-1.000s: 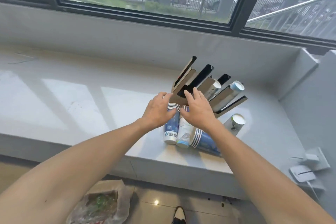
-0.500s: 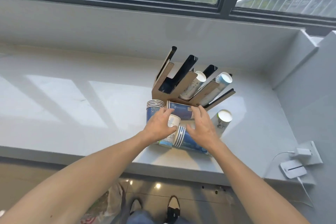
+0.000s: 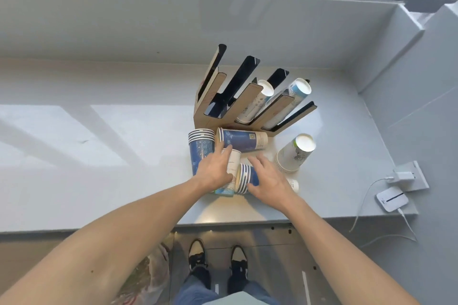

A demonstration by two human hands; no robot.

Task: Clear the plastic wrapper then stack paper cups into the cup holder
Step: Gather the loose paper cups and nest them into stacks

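A brown cup holder with black slots stands tilted on the grey sill; its two right slots hold cup stacks. Blue paper cup stacks lie in front of it: one at the left, one crosswise. My left hand rests with fairly straight fingers over a lying white cup and the left blue stack. My right hand lies spread on a blue striped stack. A white stack stands upside down to the right.
A wall socket with a charger and a small white device with cables sit at the sill's right end. A plastic bag lies on the floor by my shoes. The sill's front edge runs just below my hands.
Both hands have drawn back from the holder's base to the cups lying nearer me. The view has tilted downward.
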